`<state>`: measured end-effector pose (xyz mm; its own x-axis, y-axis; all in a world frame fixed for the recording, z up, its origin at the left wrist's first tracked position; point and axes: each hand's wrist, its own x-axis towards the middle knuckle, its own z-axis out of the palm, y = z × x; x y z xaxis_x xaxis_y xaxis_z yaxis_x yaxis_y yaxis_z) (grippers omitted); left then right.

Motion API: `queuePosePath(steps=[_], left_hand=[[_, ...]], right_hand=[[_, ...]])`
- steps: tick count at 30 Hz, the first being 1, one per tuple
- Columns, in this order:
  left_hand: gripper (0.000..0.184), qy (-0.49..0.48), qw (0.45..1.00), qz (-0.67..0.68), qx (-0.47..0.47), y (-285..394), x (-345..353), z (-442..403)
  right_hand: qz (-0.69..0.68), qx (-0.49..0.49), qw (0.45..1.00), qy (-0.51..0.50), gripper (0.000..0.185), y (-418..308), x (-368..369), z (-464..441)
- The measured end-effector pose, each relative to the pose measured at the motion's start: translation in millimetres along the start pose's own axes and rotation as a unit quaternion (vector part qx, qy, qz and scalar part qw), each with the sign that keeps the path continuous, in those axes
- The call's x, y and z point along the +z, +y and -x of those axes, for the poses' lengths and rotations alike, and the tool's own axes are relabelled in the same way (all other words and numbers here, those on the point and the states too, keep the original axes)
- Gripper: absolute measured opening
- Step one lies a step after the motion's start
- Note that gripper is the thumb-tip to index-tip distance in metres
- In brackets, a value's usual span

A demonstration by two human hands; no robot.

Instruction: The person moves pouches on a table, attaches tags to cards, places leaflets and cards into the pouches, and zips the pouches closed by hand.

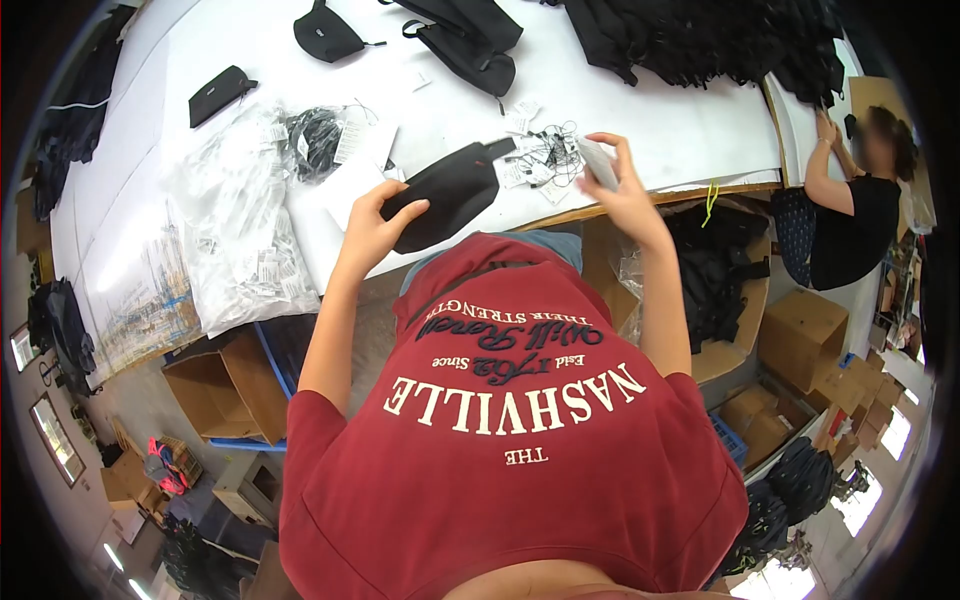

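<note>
My left hand (378, 232) grips a black zip pouch (445, 198) by its near left end, thumb on top, above the front edge of the white table. A small dark tab sticks out from the pouch's far right end. My right hand (625, 190) holds a flat grey-white packet (598, 163) between thumb and fingers; I cannot make out what it contains. Between the hands, on the table, lies a tangle of white tags on black strings (548, 158). The pouch and the packet are apart.
Clear plastic bags (235, 220) and a bundle of black cords (315, 140) lie left on the table (660, 145). More black pouches (328, 35) are farther back, with a black heap (700, 40) at right. Open cartons (225, 390) stand below. Another person (850, 205) works at right.
</note>
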<state>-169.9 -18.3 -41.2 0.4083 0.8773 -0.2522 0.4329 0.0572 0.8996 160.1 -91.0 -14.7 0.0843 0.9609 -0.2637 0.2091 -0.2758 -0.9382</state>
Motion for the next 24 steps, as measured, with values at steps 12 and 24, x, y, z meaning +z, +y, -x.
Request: queuePosePath(steps=[12, 24], left_hand=[[0.025, -0.078, 0.981, -0.137, 0.111, 44, 24, -2], [0.024, -0.105, 0.970, -0.152, 0.159, 57, 18, -8]], right_hand=[[-0.557, 0.043, 0.783, 0.273, 0.025, 11, 24, -64], [0.028, -0.136, 0.892, 0.431, 0.039, 45, 19, -89]])
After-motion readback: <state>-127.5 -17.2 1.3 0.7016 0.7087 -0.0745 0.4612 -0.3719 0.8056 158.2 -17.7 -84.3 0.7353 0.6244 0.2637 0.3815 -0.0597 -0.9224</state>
